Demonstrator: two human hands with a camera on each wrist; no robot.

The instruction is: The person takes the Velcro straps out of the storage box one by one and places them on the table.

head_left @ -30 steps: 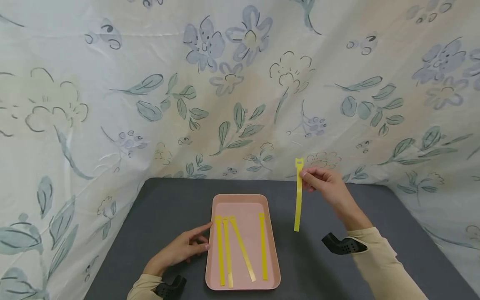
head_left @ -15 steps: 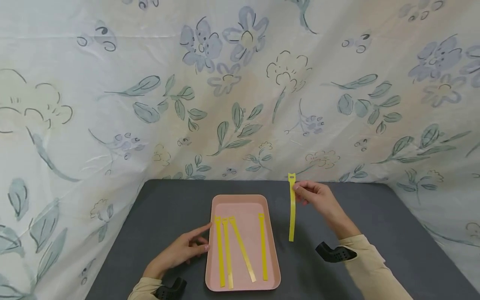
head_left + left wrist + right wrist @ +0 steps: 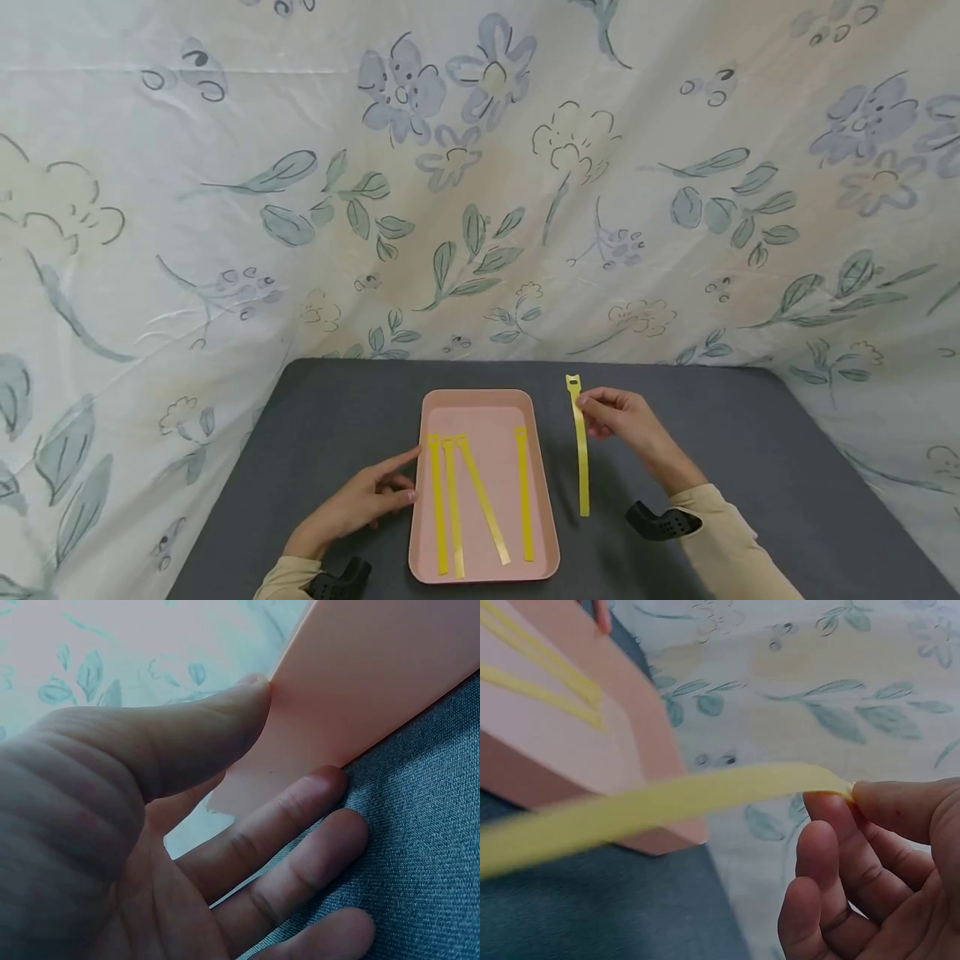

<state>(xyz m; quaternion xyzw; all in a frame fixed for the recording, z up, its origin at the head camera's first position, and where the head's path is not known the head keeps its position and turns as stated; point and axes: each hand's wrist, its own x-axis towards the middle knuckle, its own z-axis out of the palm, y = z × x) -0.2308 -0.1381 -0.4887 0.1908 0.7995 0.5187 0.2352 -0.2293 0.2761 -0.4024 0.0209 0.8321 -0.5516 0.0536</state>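
Observation:
My right hand (image 3: 633, 429) pinches a yellow cable tie (image 3: 581, 458) between thumb and fingers, just below its slotted head. The tie hangs down over the table, right of a pink tray (image 3: 480, 398); in the right wrist view its strap (image 3: 667, 799) bends at the pinch and runs off to the left. Several more yellow cable ties (image 3: 483, 500) lie in the tray, most on its left side and one (image 3: 524, 500) on the right. At the tray's left edge, my left hand (image 3: 363, 504) touches the rim with extended fingers. Its thumb (image 3: 202, 735) meets the tray's edge in the left wrist view.
A dark grey table (image 3: 337, 408) carries the tray. Behind and beside it hangs a white cloth (image 3: 337, 275) with flowers and leaves. Each wrist wears a black band (image 3: 663, 522).
My right hand has come down and a little to the left, towards the tray, with the cable tie. The left hand and the tray have stayed in place.

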